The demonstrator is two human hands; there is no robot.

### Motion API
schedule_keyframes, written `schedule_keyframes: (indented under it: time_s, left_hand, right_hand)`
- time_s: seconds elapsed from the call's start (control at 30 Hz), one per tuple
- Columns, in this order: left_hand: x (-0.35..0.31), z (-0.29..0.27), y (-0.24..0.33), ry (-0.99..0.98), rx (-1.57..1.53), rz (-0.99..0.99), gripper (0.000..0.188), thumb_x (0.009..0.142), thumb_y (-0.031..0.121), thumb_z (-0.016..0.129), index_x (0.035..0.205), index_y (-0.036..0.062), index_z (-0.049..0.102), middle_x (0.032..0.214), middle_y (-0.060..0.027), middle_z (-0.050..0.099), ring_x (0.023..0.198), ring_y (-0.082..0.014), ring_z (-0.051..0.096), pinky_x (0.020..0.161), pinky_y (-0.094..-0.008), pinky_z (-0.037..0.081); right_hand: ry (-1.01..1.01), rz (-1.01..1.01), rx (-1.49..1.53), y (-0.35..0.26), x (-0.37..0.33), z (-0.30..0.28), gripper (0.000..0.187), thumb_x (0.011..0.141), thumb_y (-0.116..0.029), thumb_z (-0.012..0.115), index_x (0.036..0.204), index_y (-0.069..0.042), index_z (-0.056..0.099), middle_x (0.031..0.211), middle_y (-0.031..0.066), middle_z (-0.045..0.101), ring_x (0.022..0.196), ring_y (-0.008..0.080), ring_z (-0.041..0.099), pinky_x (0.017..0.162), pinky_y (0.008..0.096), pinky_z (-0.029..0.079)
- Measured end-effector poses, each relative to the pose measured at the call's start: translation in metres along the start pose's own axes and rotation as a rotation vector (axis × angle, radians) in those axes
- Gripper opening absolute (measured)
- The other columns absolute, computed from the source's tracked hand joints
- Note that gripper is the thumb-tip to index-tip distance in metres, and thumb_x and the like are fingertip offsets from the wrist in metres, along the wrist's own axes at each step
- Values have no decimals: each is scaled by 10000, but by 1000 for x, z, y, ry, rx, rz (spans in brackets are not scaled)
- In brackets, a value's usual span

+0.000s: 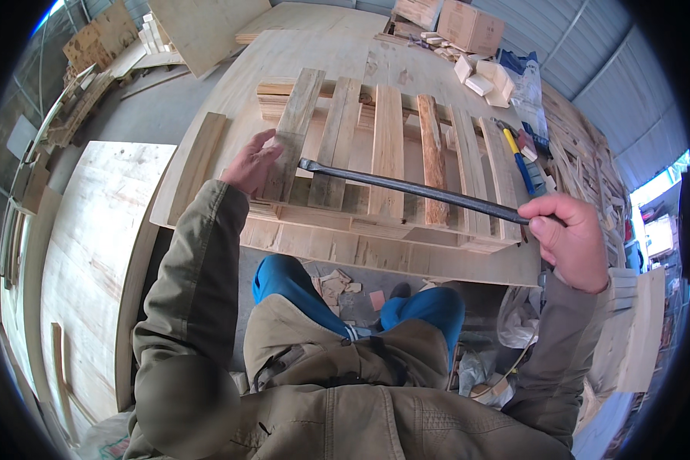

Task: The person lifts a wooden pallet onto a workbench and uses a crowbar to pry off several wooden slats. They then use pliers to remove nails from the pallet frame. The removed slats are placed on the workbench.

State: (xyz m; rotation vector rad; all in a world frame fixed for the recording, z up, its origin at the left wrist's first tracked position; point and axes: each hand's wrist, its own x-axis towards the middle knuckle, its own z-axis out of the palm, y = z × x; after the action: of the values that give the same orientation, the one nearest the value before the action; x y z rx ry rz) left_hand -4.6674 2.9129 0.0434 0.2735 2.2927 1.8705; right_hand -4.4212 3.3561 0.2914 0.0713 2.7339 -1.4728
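A wooden pallet (388, 165) with several slats lies on the plywood worktop in front of me. My right hand (571, 234) is wrapped round one end of a dark metal pry bar (414, 186). The bar slants across the slats, its flattened tip near the second slat from the left. At the pallet's left side, my left hand (251, 162) is at the edge of the leftmost slat (290, 146), its fingers apart and partly bent. No tool shows in it. One slat right of the middle has rough brown bark (431, 146).
A loose board (195, 169) lies left of the pallet. On the right are a yellow-and-blue handled tool (518, 159) and pale wood offcuts (487, 80). A large plywood stack (100, 253) stands to my left. Wood scraps (336, 285) litter the floor by my feet.
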Motion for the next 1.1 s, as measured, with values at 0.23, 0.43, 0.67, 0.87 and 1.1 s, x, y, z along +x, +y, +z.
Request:
schedule_keyframes:
  time_s: [0.23, 0.43, 0.67, 0.87, 1.1]
  left_hand:
    - [20, -8, 37, -74, 324, -197, 796, 1010, 358, 736, 1619, -14, 383, 1280, -142, 714, 1111, -197, 650, 910, -372, 545]
    - [41, 9, 64, -10, 512, -181, 834, 840, 473, 842, 1383, -111, 599, 1143, -240, 749, 1036, -298, 734, 874, -411, 569]
    - [57, 40, 56, 134, 532, -107, 788, 741, 429, 878, 1249, -128, 648, 1131, -259, 755, 1052, -337, 742, 916, -434, 564]
    - [59, 35, 43, 147, 515, -119, 700, 745, 397, 865, 1181, -110, 660, 1092, -249, 754, 1029, -340, 742, 917, -440, 565]
    - [65, 35, 37, 170, 433, -119, 623, 776, 338, 842, 1197, -87, 667, 1058, -224, 760, 1006, -325, 744, 899, -425, 567]
  right_hand:
    - [-42, -58, -167, -47, 20, -7, 195, 998, -112, 670, 1121, 17, 749, 680, -47, 587, 528, 11, 463, 481, 208, 359]
    - [-91, -57, -174, -75, 36, -6, 217, 996, -130, 666, 1125, 33, 727, 686, -33, 570, 492, 10, 427, 444, 205, 333]
    - [-171, -179, -245, -85, 53, 9, 213, 983, -121, 649, 1097, 44, 722, 697, -30, 578, 487, 9, 422, 444, 199, 312]
    - [-148, -19, -104, -54, 68, -3, 211, 989, -131, 669, 1115, 26, 730, 702, -53, 567, 510, 4, 417, 449, 197, 306]
    - [-76, 30, 56, 9, 68, -10, 178, 975, -85, 691, 1111, 23, 732, 717, -56, 585, 516, -3, 430, 456, 191, 317]
